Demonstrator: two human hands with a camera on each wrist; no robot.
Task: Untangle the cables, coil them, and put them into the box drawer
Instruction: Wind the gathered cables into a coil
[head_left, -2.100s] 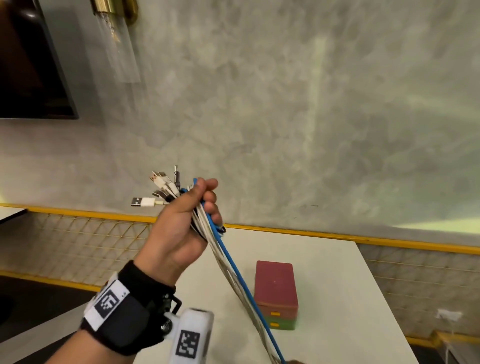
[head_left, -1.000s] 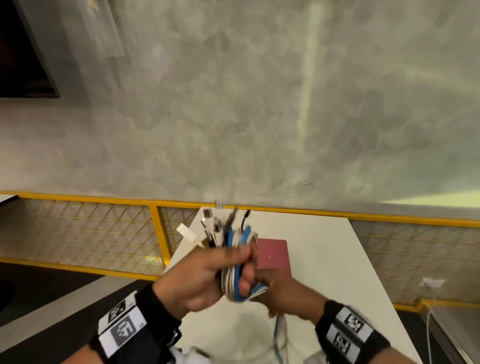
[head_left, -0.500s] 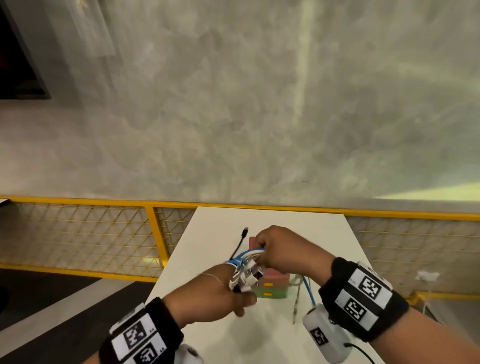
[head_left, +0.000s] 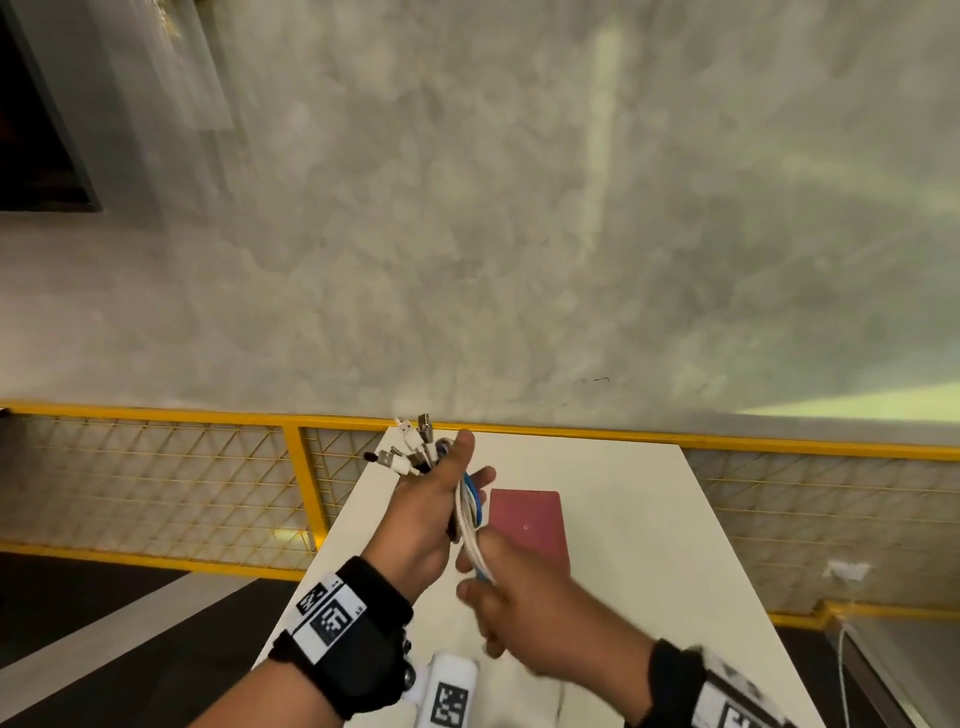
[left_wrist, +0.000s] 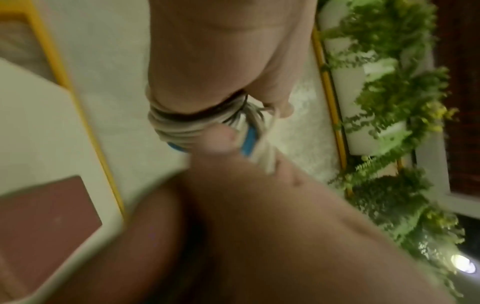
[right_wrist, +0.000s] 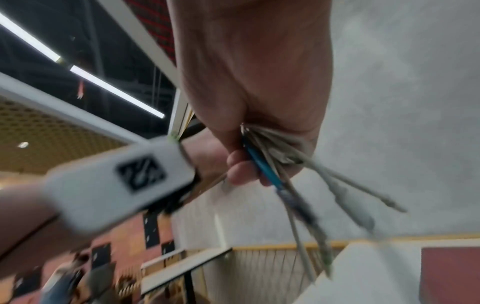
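Observation:
A bundle of white, blue and black cables (head_left: 467, 519) is gripped in my left hand (head_left: 457, 478), held up over the table with several plugs (head_left: 410, 447) fanning out above the fingers. In the left wrist view the cables (left_wrist: 187, 123) are looped round that hand. Just below, my right hand (head_left: 483, 571) grips the same bundle. In the right wrist view my right hand (right_wrist: 246, 164) clutches the strands, and their free ends (right_wrist: 337, 205) with plugs dangle below it. The dark red box (head_left: 527, 525) sits on the white table (head_left: 623, 545) behind my hands, its drawers hidden.
The narrow table runs away from me to a yellow mesh railing (head_left: 291, 467) and a grey wall. The floor drops off on both sides of it. A white cord (head_left: 844, 670) hangs at the far right.
Both hands have risen from beside the box. My left hand now holds the plugs pointing up. My right hand, which was above the left, now grips the bundle below it.

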